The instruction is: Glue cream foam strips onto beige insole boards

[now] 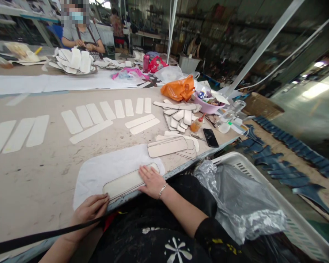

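Observation:
A long off-white panel (pixel 128 183) with rounded ends and a dark edge lies on a white sheet (pixel 89 171) at the table's front edge. Its left end is pinched between the thumb and fingers of my left hand (pixel 91 209). My right hand (pixel 152 181) rests flat on the panel's right part, fingers stretched out, a bracelet at the wrist. Beyond it sits a stack of similar panels (pixel 168 147). A heap of shorter rounded pieces (pixel 178 118) lies behind that stack. Whether another layer lies beneath the held panel, I cannot tell.
Rows of pale pieces (pixel 93 115) cover the table's middle. To the right are a phone (pixel 211 137), a glue bottle (pixel 196 124), an orange bag (pixel 178 88) and a pink basin (pixel 208 106). A white crate (pixel 235 157) stands beside me. A masked co-worker (pixel 83 36) works across the table.

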### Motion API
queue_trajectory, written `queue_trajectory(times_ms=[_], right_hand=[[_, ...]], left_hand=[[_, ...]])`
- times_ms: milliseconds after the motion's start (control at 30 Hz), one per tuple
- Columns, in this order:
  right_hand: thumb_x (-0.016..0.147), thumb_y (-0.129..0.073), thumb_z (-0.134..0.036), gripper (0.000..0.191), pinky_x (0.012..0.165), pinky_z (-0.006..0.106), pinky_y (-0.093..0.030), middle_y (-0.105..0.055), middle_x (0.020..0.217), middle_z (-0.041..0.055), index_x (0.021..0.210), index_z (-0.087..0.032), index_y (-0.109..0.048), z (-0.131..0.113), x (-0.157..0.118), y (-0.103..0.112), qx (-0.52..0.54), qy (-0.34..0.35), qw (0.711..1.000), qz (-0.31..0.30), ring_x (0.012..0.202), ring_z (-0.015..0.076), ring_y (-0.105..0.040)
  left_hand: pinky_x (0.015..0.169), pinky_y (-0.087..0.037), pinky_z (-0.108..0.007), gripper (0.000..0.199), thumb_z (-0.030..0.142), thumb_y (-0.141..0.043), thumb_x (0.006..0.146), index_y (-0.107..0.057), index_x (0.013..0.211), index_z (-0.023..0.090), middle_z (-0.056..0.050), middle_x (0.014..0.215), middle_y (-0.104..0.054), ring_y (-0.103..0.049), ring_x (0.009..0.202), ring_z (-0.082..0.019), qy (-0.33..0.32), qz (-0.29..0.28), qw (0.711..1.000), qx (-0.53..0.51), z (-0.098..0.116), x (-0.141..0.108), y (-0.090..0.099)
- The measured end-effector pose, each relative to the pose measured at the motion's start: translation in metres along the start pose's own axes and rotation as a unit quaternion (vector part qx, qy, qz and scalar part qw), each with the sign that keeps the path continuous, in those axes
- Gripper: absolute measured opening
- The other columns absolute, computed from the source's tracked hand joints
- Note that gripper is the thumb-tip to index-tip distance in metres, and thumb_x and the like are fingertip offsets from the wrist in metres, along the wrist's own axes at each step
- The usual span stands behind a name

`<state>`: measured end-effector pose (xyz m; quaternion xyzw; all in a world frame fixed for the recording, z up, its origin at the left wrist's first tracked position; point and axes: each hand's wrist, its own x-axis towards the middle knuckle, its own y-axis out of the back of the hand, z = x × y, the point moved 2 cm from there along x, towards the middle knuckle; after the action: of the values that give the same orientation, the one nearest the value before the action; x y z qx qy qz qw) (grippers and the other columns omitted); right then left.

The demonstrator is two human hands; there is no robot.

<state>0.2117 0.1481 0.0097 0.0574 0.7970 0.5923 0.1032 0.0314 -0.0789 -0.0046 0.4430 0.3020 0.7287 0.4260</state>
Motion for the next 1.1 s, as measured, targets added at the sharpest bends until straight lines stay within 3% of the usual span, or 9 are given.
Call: queue_trajectory(times_ms=[133,233,333,433,567,700,833,933,1100], right_hand=[[0.092,-0.028,-0.059,0.074,0.115,0.043,-0.010,-0.014,0.153,0.0103,0.147,-0.010,-0.019,0.040,-0.013,0.005,-0.024,-0.080,0.996,0.007,0.142,0.0225,-0.010],[0.092,-0.029,-0.060,0.075,0.115,0.044,-0.008,-0.014,0.153,0.0102,0.147,-0.009,-0.019,0.044,-0.015,0.000,-0.030,-0.083,0.996,0.013,0.142,0.0225,-0.009],[0.091,-0.029,-0.060,0.076,0.115,0.044,-0.007,-0.012,0.154,0.0090,0.147,-0.009,-0.019,0.042,-0.013,-0.005,-0.027,-0.084,0.996,0.021,0.142,0.0219,-0.008],[0.091,-0.028,-0.061,0.076,0.115,0.043,-0.007,-0.012,0.154,0.0078,0.147,-0.009,-0.019,0.043,-0.013,-0.007,-0.023,-0.083,0.996,0.027,0.142,0.0213,-0.009],[0.092,-0.027,-0.061,0.076,0.115,0.043,-0.006,-0.012,0.154,0.0074,0.146,-0.009,-0.020,0.044,-0.013,-0.007,-0.025,-0.083,0.996,0.031,0.142,0.0208,-0.008],[0.091,-0.028,-0.060,0.076,0.115,0.043,-0.007,-0.011,0.154,0.0082,0.147,-0.009,-0.019,0.042,-0.012,-0.007,-0.033,-0.084,0.996,0.022,0.142,0.0210,-0.008],[0.091,-0.028,-0.059,0.076,0.114,0.044,-0.009,-0.011,0.154,0.0091,0.147,-0.009,-0.016,0.043,-0.012,-0.008,-0.041,-0.084,0.996,0.007,0.142,0.0217,-0.007],[0.092,-0.027,-0.058,0.075,0.114,0.044,-0.009,-0.010,0.154,0.0089,0.147,-0.008,-0.017,0.043,-0.011,-0.009,-0.046,-0.084,0.995,0.003,0.142,0.0222,-0.007],[0.091,-0.027,-0.059,0.076,0.115,0.043,-0.008,-0.009,0.154,0.0079,0.147,-0.009,-0.017,0.041,-0.011,-0.008,-0.042,-0.083,0.996,0.004,0.142,0.0214,-0.007]], left_hand=[[0.079,-0.056,-0.027,0.014,0.031,-0.061,0.080,-0.070,0.088,0.024,-0.003,0.090,-0.070,-0.066,0.084,-0.016,0.023,0.001,1.000,-0.013,0.002,0.002,0.001],[0.082,-0.055,-0.027,0.017,0.033,-0.059,0.081,-0.070,0.091,0.025,-0.002,0.093,-0.071,-0.067,0.087,-0.016,0.064,-0.013,0.997,-0.036,0.000,0.000,0.005],[0.080,-0.056,-0.028,0.025,0.039,-0.054,0.083,-0.068,0.098,0.025,-0.001,0.096,-0.072,-0.068,0.086,-0.018,0.166,-0.022,0.982,-0.085,-0.007,-0.006,0.014],[0.076,-0.057,-0.030,0.031,0.043,-0.052,0.084,-0.066,0.102,0.021,-0.003,0.096,-0.072,-0.069,0.082,-0.018,0.240,0.019,0.967,-0.085,-0.012,-0.005,0.023],[0.094,-0.050,-0.035,0.034,0.040,-0.048,0.088,-0.064,0.109,0.019,-0.008,0.113,-0.067,-0.062,0.105,-0.021,0.128,0.018,0.991,-0.023,0.009,0.025,0.014],[0.107,-0.039,-0.039,0.051,0.041,-0.040,0.091,-0.043,0.134,0.013,-0.014,0.142,-0.043,-0.037,0.133,-0.024,-0.019,-0.114,0.993,0.020,0.053,0.072,-0.027],[0.111,-0.030,-0.045,0.067,0.053,-0.037,0.089,-0.031,0.141,0.010,-0.018,0.147,-0.032,-0.025,0.138,-0.028,-0.084,-0.230,0.968,0.060,0.078,0.094,-0.063],[0.112,-0.024,-0.045,0.071,0.056,-0.034,0.089,-0.026,0.143,0.011,-0.017,0.149,-0.027,-0.020,0.140,-0.027,-0.079,-0.236,0.964,0.096,0.064,0.081,-0.061],[0.112,-0.022,-0.044,0.069,0.051,-0.034,0.091,-0.014,0.146,0.016,-0.013,0.151,-0.024,-0.021,0.140,-0.026,-0.054,-0.205,0.960,0.181,0.009,0.036,-0.018]])
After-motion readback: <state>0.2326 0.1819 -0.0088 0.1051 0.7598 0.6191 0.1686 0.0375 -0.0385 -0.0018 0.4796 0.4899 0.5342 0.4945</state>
